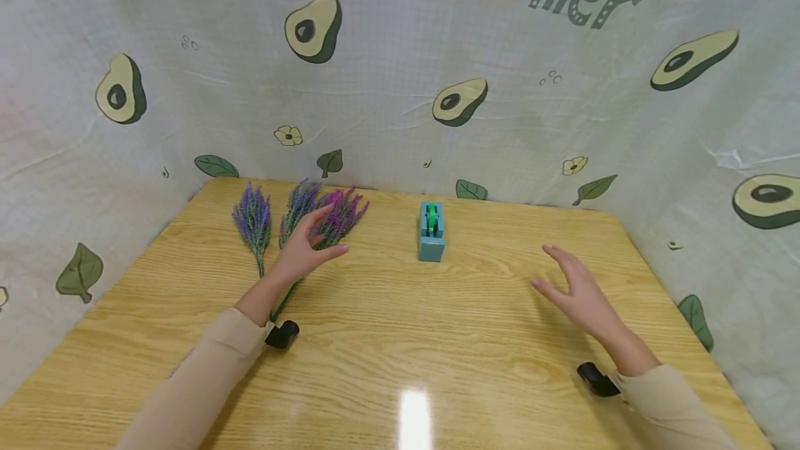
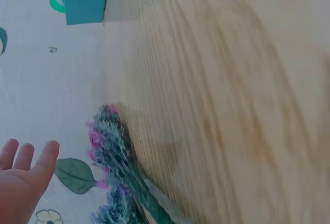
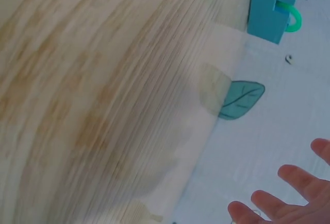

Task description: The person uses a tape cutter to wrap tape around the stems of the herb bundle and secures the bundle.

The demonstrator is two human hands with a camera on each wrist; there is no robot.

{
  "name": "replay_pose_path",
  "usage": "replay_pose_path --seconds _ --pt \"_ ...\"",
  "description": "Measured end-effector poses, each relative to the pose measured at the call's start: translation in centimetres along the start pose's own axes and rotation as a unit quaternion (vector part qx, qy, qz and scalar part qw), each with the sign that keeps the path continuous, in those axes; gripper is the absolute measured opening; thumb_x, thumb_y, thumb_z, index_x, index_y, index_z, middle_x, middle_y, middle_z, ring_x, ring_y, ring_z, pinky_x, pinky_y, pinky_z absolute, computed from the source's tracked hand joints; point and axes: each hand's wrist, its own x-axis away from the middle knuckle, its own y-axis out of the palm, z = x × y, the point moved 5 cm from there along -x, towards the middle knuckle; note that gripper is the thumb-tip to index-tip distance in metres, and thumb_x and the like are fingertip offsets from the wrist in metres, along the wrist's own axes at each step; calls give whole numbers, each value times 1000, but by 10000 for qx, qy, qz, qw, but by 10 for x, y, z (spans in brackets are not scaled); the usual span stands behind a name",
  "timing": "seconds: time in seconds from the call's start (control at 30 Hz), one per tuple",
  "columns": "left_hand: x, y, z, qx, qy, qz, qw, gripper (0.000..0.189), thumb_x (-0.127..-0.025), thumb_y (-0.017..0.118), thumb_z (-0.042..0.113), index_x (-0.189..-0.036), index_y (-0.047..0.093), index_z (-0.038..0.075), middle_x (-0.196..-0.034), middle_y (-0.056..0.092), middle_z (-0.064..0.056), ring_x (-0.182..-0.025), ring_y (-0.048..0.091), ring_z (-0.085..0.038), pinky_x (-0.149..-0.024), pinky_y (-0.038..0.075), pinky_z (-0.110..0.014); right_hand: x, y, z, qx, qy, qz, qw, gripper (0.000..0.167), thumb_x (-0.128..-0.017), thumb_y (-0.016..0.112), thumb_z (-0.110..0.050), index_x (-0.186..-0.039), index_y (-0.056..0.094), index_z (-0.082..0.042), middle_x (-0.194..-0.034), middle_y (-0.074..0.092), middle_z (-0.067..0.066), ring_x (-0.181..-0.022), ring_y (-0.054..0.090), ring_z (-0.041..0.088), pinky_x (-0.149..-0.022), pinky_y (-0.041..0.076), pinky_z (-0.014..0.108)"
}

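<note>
My left hand hovers over the flower bunches on the left, fingers spread and nothing held. Beneath and behind it lie a pink artificial flower bunch and a purple bunch, their stems partly hidden by the hand and forearm. Another purple bunch lies further left. On the right, my right hand is held above the table, thumb apart from its fingers, with nothing in it. Between the hands, toward the back, stands a blue tape dispenser carrying a green tape roll.
The wooden table reaches back to a white cloth printed with avocados and leaves, which also hangs along both sides. A black wrist camera sits on the left sleeve, and another camera on the right.
</note>
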Motion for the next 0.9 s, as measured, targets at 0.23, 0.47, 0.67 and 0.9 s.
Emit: replay_pose_path --seconds 0.23,0.47,0.67,0.9 --pt "-5 14 4 112 -204 -134 9996 77 -83 73 23 -146 30 14 -148 22 -13 -134 23 -34 -103 32 -51 -7 8 -5 -64 -33 -32 10000 69 -92 59 -32 -145 27 -3 -145 24 26 -130 20 47 -96 22 68" --pt "-11 27 -1 230 -302 -285 9989 76 -82 73 29 -145 32 16 -147 29 -9 -135 25 -28 -103 33 -47 -11 17 -5 -157 -42 -59 9998 67 -92 59 -33 -144 29 -1 -144 26 26 -131 21 46 -97 23 66" --pt "-18 38 -4 370 -364 -252 9983 73 -82 74 26 -143 35 15 -142 35 -9 -132 30 -26 -103 35 -45 -15 24 -9 -241 -44 -84 9997 68 -93 59 -34 -145 29 -3 -145 26 24 -131 22 44 -98 23 65" --pt "-24 50 3 470 -383 -409 9973 70 -83 72 21 -143 36 14 -143 35 -12 -130 34 -27 -100 39 -43 -19 31 -18 -407 -158 -20 9990 65 -92 60 -31 -143 31 -2 -143 29 22 -131 25 42 -100 24 63"
